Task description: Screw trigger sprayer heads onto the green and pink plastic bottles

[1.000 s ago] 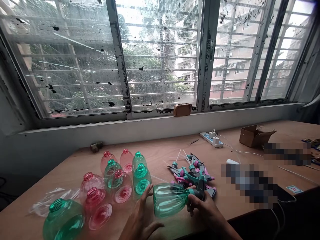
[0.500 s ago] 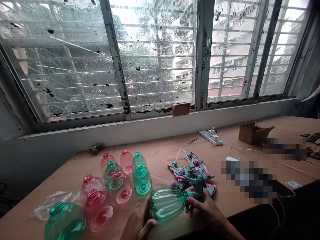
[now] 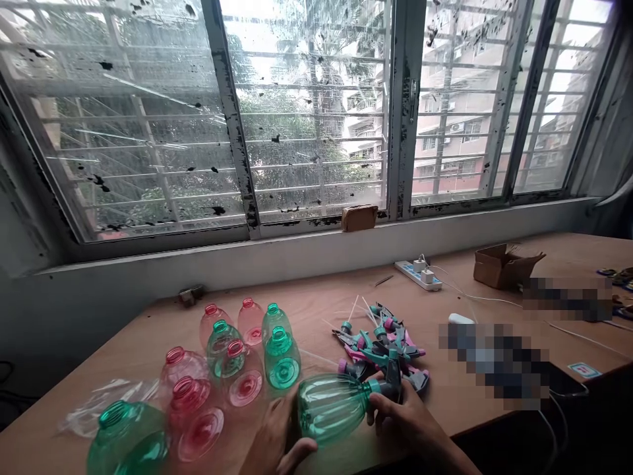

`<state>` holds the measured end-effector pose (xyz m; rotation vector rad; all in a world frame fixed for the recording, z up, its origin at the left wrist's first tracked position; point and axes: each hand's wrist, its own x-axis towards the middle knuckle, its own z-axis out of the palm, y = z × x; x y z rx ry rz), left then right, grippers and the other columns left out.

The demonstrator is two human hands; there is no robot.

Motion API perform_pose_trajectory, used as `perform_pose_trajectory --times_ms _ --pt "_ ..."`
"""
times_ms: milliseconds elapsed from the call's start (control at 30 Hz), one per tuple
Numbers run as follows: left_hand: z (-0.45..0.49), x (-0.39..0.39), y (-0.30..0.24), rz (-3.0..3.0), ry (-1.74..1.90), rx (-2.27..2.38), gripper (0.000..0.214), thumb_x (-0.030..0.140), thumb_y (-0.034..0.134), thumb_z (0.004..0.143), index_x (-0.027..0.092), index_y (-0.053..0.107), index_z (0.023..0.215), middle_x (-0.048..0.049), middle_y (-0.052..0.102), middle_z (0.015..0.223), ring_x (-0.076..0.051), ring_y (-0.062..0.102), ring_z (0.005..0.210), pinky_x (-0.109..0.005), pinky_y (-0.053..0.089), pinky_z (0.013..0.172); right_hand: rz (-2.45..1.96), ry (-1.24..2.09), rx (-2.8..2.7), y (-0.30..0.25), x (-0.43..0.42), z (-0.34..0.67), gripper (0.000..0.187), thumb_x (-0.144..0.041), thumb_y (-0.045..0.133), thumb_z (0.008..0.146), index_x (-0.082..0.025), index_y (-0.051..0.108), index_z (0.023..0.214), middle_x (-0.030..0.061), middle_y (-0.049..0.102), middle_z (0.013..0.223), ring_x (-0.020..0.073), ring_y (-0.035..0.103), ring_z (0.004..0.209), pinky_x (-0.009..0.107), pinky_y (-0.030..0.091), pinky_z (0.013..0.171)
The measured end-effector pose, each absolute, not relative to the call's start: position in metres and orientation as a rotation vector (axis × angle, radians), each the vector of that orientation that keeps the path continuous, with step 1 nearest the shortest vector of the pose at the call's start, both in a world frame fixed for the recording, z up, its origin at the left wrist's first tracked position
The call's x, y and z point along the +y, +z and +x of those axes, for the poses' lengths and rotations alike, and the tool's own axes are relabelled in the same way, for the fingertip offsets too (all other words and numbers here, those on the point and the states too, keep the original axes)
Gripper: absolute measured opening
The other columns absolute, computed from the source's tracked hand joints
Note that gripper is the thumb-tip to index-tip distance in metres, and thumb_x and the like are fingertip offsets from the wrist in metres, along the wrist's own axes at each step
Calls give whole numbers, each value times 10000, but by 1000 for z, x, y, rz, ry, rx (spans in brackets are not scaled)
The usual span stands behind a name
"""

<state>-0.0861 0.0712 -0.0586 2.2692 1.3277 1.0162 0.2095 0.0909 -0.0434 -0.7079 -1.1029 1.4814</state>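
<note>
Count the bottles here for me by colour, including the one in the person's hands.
Pink bottles: 5
Green bottles: 5, counting the held bottle
Total: 10 bottles

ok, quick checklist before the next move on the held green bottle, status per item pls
1. Left hand supports the base end of the held green bottle: ok.
2. Right hand grips at the neck end, by the spray head: ok.
3. Spray head collar sits at the bottle mouth: ok.
4. Collar fully tightened: cannot tell, the threads are hidden.
5. Held parts clear of the pile of loose spray heads: cannot tell, they overlap in this view.
6. Standing bottles fitted with heads: not ok, their mouths are open.
</note>
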Motion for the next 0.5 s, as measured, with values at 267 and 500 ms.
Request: perform_pose_trajectory --times_ms 267,500 --pt "-81 69 -60 2271 1064 1362 1113 814 650 741 319 181 1622 -155 599 1476 -398 598 1285 -518 516 1064 -639 1449 -1130 -48 94 209 471 -510 920 751 -161 650 917 29 738 604 219 689 532 292 557 476" --pt "-78 70 -60 2316 1116 1404 923 454 796 829 382 265 1580 -121 618 1421 -345 648 1209 -502 522 1068 -690 1447 -1072 -49 94 210 510 -523 931 737 -175 613 930 17 730 610 231 702 531 292 557 454"
